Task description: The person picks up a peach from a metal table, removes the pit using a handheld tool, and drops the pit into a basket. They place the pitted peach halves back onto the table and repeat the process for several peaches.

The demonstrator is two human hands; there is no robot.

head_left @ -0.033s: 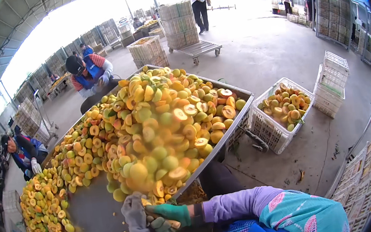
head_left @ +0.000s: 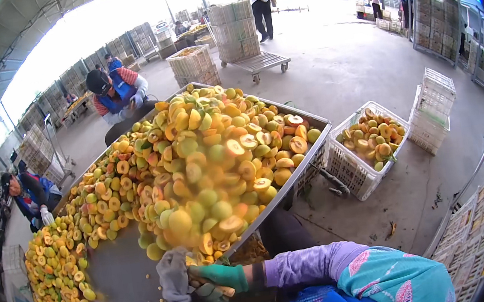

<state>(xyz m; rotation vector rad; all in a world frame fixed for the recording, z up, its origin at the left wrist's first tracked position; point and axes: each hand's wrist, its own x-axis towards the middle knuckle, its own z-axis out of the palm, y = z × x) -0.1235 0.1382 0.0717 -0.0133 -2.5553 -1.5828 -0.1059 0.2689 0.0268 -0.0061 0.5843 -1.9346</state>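
At the near edge of a metal table, my gloved hands meet over its rim. My left hand (head_left: 175, 277), in a grey glove, is closed around a piece of yellow peach (head_left: 191, 260), mostly hidden by the fingers. My right hand (head_left: 217, 279), in a green and grey glove, grips a light wooden handle (head_left: 227, 291); the tool's working end is hidden. Just beyond them rises a large heap of halved yellow-orange peaches (head_left: 196, 168), some with pits showing. More peach halves (head_left: 59, 282) lie along the table's left side.
A white crate of peaches (head_left: 368, 141) stands right of the metal table (head_left: 115, 275), with stacked crates (head_left: 430, 107) beyond. Two people (head_left: 117, 94) (head_left: 30, 198) work at the table's far and left sides. A flat trolley (head_left: 255, 63) with crates stands behind.
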